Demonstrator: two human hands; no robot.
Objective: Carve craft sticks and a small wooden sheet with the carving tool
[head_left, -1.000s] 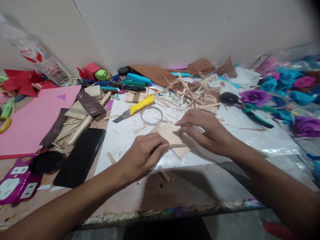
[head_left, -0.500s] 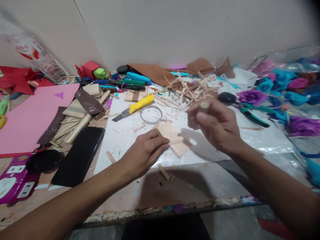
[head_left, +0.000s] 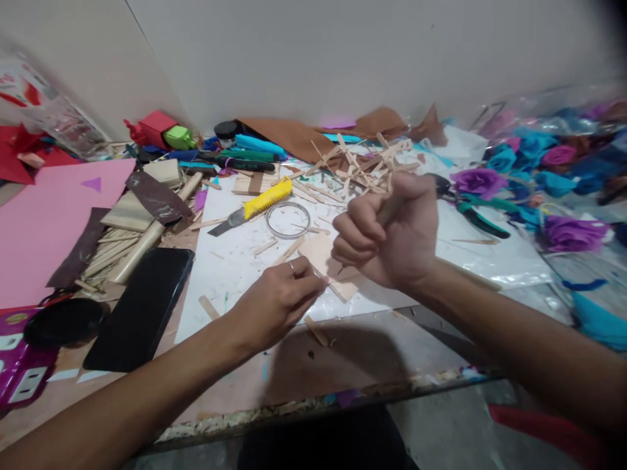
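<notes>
Only left hand (head_left: pixel 279 301) on wooden panel (head_left: pixel 316 251) edge.

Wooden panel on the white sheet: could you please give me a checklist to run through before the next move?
1. Wooden panel lies flat on the white sheet: ok.
2. Left hand holds the panel's near corner: ok.
3. Right hand fisted tight around its rod-like tool: ok.
4. Tool's tip placed on the panel: cannot tell, hidden.
5. Utility knife lies clear of both hands: ok.
</notes>
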